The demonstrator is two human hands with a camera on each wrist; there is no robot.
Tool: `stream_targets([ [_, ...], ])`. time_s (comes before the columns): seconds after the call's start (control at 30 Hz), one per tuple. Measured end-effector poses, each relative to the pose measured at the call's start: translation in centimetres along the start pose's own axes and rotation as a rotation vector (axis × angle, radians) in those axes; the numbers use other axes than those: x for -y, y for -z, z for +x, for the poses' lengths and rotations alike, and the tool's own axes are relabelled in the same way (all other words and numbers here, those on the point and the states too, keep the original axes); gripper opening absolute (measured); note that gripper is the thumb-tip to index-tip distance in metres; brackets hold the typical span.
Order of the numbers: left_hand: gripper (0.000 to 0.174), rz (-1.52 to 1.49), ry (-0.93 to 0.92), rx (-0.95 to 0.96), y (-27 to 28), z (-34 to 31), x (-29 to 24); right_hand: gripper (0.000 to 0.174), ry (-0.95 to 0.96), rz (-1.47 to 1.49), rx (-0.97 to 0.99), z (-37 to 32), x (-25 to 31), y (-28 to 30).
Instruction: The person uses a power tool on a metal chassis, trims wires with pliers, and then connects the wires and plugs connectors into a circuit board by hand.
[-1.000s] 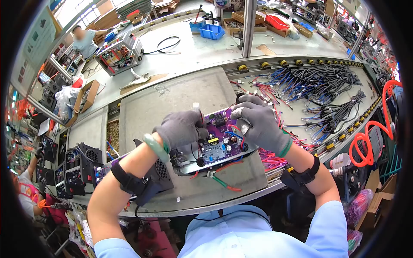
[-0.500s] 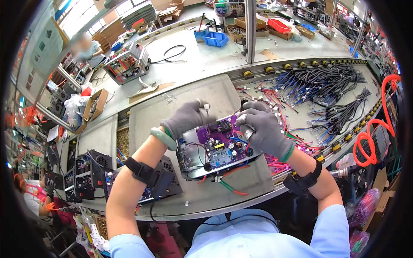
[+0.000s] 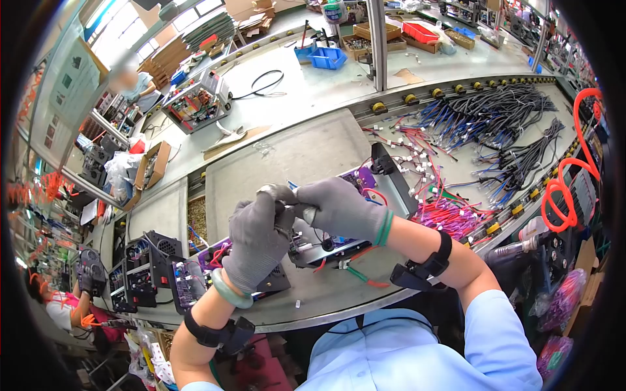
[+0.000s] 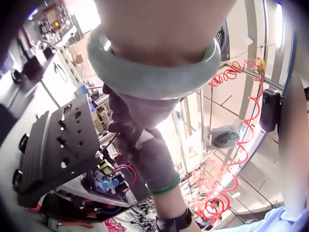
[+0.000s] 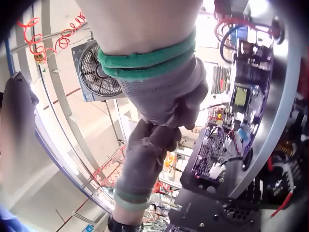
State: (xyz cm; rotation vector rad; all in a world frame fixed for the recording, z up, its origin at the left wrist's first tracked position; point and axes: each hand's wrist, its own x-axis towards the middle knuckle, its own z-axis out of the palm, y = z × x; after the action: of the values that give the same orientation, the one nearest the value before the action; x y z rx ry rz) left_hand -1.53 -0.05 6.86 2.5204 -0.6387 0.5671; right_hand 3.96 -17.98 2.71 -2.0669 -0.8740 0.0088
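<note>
My left hand (image 3: 257, 241), in a grey glove with a pale green bangle at the wrist, meets my right hand (image 3: 342, 205) above the near edge of an open metal unit. Fingers of both hands are curled and pinch together. From between them a thin dark wire (image 4: 111, 141) runs down toward the unit; the pinched end is hidden by the gloves. The purple circuit board (image 3: 366, 176) is mostly covered by my hands in the head view. Its capacitors and red and blue leads show in the left wrist view, beside a black end panel (image 4: 63, 145).
Another open unit (image 3: 189, 280) sits to the left. Pink-red wires (image 3: 450, 218) and black cable bundles (image 3: 492, 114) lie on the right. A red coiled hose (image 3: 554, 189) hangs at far right. Beyond are a metal post (image 3: 377, 45), a blue bin (image 3: 327, 58) and a boxy machine (image 3: 199, 101).
My right hand has left the board's far right corner and moved left to meet my left hand. The left hand has come lower and nearer, from above the board's far left edge.
</note>
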Motion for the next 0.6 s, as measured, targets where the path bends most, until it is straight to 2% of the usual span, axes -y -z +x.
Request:
stream_targets([
  [0.07, 0.036, 0.121, 0.01, -0.039, -0.4, -1.1, 0.8, 0.018, -0.026, -0.047, 0.022, 0.3, 0.9, -0.6],
  [0.17, 0.042, 0.049, 0.078, -0.064, -1.2, -2.1, 2.2, 0.013, -0.05, -0.15, 0.028, 0.9, 1.1, -1.0],
  [0.2, 0.042, 0.046, 0.079, -0.064, -1.6, -2.2, 2.7, 0.013, -0.085, -0.267, -0.012, 1.3, 0.9, -1.1],
  [0.23, 0.044, -0.091, 0.152, -0.113, -2.0, -2.3, 3.2, 0.014, -0.119, -0.383, -0.054, 1.6, 0.5, -1.3],
  [0.27, 0.047, -0.227, 0.223, -0.162, -2.2, -2.2, 3.7, 0.012, -0.07, -0.443, -0.099, 1.9, -0.4, -1.7],
  [0.3, 0.047, -0.228, 0.22, -0.165, -2.4, -2.1, 4.3, 0.012, -0.068, -0.446, -0.101, 2.3, -1.3, -2.3],
  [0.37, 0.05, -0.21, 0.537, 0.267, -2.2, -1.6, 4.7, 0.011, -0.024, -0.651, -0.115, 2.7, -2.4, -3.0],
  [0.4, 0.053, -0.014, 0.631, 0.511, -1.2, -0.9, 3.2, 0.011, 0.026, -0.682, -0.128, 2.6, -2.4, -3.3],
  [0.43, 0.053, -0.013, 0.629, 0.507, -1.3, -0.9, 3.4, 0.011, 0.028, -0.685, -0.131, 2.6, -2.4, -3.4],
  [0.5, 0.053, 0.169, 0.404, 0.677, -1.5, -1.8, 4.2, 0.011, 0.091, -0.649, -0.179, 2.4, -2.6, -3.3],
  [0.53, 0.051, 0.143, 0.366, 0.645, -1.8, -2.1, 4.7, 0.009, 0.1, -0.68, -0.15, 2.4, -2.5, -3.3],
  [0.6, 0.051, 0.09, 0.418, 0.613, -2.2, -2.4, 5.0, 0.009, 0.105, -0.646, -0.156, 2.6, -2.6, -3.2],
])
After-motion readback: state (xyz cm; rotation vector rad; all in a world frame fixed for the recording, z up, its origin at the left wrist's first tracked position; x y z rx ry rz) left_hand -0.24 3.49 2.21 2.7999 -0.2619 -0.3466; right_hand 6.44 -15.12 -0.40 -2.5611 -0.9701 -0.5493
